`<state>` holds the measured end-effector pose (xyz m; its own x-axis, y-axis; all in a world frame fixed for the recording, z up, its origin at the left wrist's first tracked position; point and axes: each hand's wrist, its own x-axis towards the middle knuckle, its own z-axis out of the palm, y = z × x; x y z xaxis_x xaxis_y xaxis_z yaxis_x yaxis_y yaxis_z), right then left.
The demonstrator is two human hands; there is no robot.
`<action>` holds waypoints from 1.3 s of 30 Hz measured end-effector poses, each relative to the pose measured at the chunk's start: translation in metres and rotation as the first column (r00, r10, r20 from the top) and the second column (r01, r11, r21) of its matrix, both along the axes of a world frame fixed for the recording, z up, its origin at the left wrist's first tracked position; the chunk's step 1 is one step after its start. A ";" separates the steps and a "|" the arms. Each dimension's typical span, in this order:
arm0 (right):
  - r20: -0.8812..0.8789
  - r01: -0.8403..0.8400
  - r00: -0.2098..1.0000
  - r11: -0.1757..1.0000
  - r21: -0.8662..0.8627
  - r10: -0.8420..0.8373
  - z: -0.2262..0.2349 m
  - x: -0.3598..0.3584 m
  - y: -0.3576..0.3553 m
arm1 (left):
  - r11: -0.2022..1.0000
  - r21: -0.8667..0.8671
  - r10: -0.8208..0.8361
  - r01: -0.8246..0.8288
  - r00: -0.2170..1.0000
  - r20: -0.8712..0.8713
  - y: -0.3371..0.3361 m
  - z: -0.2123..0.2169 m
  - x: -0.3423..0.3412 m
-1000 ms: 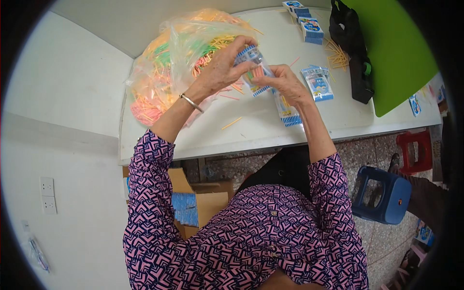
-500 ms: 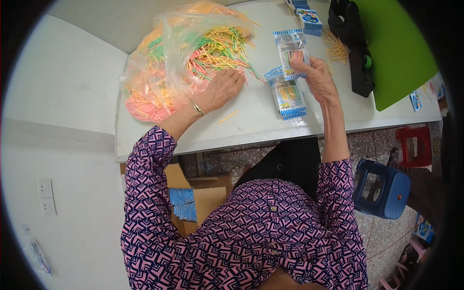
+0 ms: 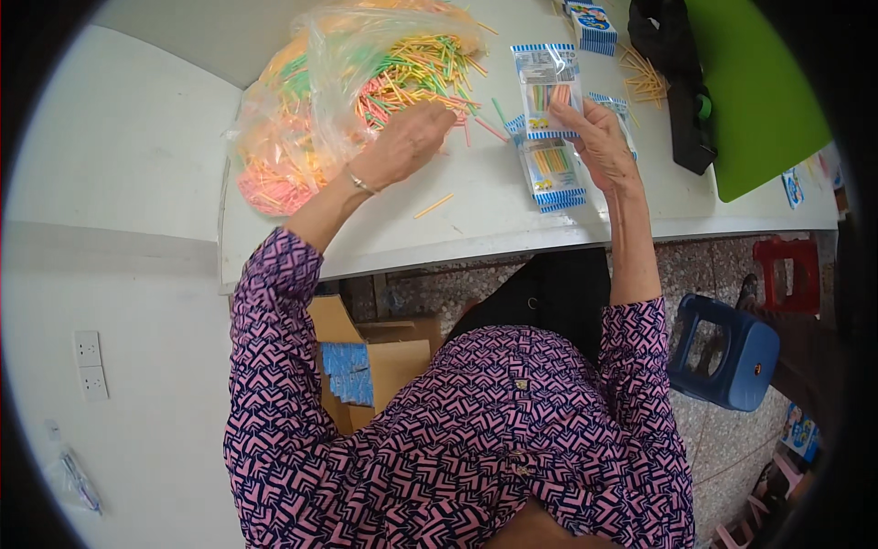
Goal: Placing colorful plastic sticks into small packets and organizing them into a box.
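In my right hand [image 3: 599,146] is a clear packet [image 3: 549,69] with blue striped ends, pinched between thumb and fingers. Coloured sticks show through its window. Just below it, a small stack of similar filled packets [image 3: 554,174] lies on the table, and another packet [image 3: 615,108] shows partly behind my right hand. My left hand [image 3: 402,151] is at the near edge of a heap of thin pink, yellow and green sticks [image 3: 416,78]. Its fingers are curled together; what they hold, if anything, is hidden. The heap spills from a large clear plastic bag [image 3: 325,91].
Loose yellow sticks [image 3: 646,78] lie beside a black tape dispenser [image 3: 690,133] and a green board [image 3: 759,101]. Blue and white packs [image 3: 593,27] are stacked at the back. A single stick [image 3: 433,206] lies near the front. Below stand a cardboard box [image 3: 398,366] and a blue stool [image 3: 732,357].
My left hand has risen slightly from the table, its fingers drawn together. The packet in my right hand has shifted a little and faces me more squarely. Another packet now shows behind that hand.
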<state>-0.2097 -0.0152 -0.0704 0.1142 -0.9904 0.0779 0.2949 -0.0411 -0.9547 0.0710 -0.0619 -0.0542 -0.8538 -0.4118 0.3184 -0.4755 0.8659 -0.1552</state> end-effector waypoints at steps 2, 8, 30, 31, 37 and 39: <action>-0.014 -0.013 1.000 1.000 -0.005 0.013 -0.001 -0.003 0.002 | 0.986 0.131 0.112 -0.107 0.993 -0.035 0.021 0.015 -0.002; 0.006 -0.038 0.999 0.999 0.007 0.038 0.001 0.013 0.010 | 0.920 0.367 0.137 -0.139 0.990 0.032 0.095 0.000 0.010; -0.060 -0.104 0.992 0.990 0.096 0.110 -0.007 0.021 0.024 | 0.629 0.756 0.519 0.178 0.628 -0.580 0.032 0.035 -0.003; -0.066 -0.125 0.989 0.986 0.108 0.133 -0.008 0.019 0.024 | 0.669 0.713 0.511 0.211 0.566 -0.647 0.034 0.057 -0.015; -0.084 -0.212 0.971 0.969 0.129 0.224 -0.002 0.021 0.030 | 0.730 0.542 0.413 0.416 0.363 -0.835 0.041 0.090 -0.049; -0.066 -0.231 0.968 0.962 0.147 0.243 0.000 0.021 0.033 | 0.719 0.517 0.392 0.464 0.344 -0.853 0.043 0.088 -0.053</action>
